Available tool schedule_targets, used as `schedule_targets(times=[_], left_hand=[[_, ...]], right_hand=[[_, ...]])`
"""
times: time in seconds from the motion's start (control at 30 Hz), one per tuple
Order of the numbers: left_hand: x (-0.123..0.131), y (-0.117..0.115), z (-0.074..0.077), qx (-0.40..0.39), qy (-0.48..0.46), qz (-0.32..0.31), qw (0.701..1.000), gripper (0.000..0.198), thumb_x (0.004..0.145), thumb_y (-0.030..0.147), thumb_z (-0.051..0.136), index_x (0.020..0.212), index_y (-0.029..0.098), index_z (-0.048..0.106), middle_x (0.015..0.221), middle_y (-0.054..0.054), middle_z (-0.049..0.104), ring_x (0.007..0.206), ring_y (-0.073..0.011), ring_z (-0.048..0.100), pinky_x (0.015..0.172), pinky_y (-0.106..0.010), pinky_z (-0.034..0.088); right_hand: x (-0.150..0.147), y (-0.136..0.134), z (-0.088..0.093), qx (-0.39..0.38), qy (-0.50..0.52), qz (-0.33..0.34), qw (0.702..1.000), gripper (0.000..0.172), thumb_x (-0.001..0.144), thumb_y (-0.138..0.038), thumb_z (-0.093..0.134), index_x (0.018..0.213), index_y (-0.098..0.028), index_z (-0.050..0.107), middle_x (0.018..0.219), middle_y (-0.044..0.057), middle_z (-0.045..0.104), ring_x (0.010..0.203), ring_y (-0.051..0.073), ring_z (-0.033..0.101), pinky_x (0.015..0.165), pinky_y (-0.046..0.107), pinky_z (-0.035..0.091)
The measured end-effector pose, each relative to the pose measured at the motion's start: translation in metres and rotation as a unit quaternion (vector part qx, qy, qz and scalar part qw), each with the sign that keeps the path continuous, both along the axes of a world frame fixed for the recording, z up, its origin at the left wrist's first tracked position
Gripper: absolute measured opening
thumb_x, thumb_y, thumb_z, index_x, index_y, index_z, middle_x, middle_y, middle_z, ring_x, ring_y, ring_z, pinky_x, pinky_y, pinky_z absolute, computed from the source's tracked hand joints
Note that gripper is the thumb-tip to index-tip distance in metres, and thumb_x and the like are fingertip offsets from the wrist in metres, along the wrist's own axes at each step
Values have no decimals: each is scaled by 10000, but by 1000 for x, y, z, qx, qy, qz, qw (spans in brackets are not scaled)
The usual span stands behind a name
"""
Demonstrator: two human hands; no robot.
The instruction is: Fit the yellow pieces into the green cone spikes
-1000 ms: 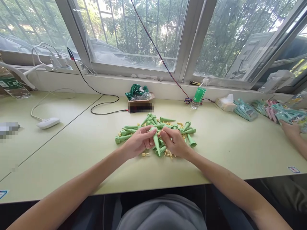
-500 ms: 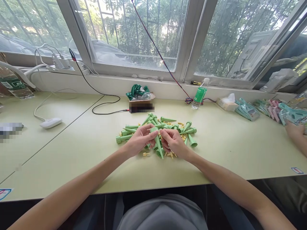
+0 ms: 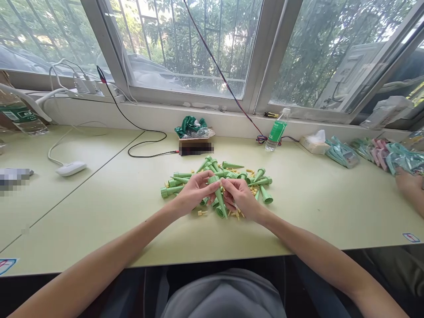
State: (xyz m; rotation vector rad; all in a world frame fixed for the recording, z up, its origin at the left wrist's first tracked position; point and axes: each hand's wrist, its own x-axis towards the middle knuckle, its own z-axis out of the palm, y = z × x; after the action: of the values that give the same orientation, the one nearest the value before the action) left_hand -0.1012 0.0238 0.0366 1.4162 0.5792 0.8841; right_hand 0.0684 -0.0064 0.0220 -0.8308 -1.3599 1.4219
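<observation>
Between thumb and fingers, my left hand (image 3: 198, 191) holds a green plastic plant watering spike (image 3: 220, 198), its wide ribbed end up and its tip slanting down. My right hand (image 3: 242, 196) is pinched close against the spike's upper side; whatever its fingertips hold is hidden. Around and beneath both hands lies a pile of similar green spikes (image 3: 170, 191), pointing in various directions. Small yellow plastic pieces (image 3: 202, 213) are scattered among them and toward the table's front.
At the back stand a green-labelled water bottle (image 3: 276, 130), a tissue box (image 3: 314, 142) and a small box with green plastic (image 3: 195, 130). A black cable (image 3: 145, 156) crosses the left. Bagged items (image 3: 341, 152) lie right, near another person's arm (image 3: 409, 190).
The spike has shifted very slightly in my left hand's grip, its tip a little farther right. Both hands keep nearly the same place; the view has moved slightly.
</observation>
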Motion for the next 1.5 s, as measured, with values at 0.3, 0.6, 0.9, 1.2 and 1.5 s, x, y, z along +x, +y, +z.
schedule_targets(times=[0.3,0.6,0.9,1.2,1.5], left_hand=[[0,1,1,-13,13,11,1000,330,795,409,746,842,168,525,613,58,519,474,-62,515,435,-172,428],[-4,4,14,-60,-63,44,995,319,804,389,738,807,161,515,627,25,573,445,-68,514,389,-173,408],[-8,9,22,-45,-83,99,991,286,834,376,692,808,176,490,691,18,601,433,-67,515,379,-180,402],[-8,13,13,-13,-44,165,985,287,817,392,710,821,186,511,668,45,551,477,-62,499,410,-178,431],[-8,17,8,26,58,241,968,361,766,496,724,816,183,552,679,8,608,486,-90,525,426,-203,444]], right_hand=[[-1,1,2,9,-32,-16,999,480,899,-563,564,611,-193,459,468,-77,376,341,61,351,323,210,313],[9,5,7,238,-283,-183,911,460,985,-485,434,626,-198,459,503,-43,415,462,94,362,495,251,297],[-7,-6,-7,482,-428,-24,764,143,953,-276,545,900,-192,648,871,64,648,864,196,526,836,350,412],[-12,-11,-5,508,-477,34,717,238,1014,-258,445,1058,-210,673,1049,77,672,955,210,508,878,369,399],[-13,-14,-8,511,-518,60,683,260,1013,-188,421,1152,-215,639,1114,81,655,977,211,487,903,368,360]])
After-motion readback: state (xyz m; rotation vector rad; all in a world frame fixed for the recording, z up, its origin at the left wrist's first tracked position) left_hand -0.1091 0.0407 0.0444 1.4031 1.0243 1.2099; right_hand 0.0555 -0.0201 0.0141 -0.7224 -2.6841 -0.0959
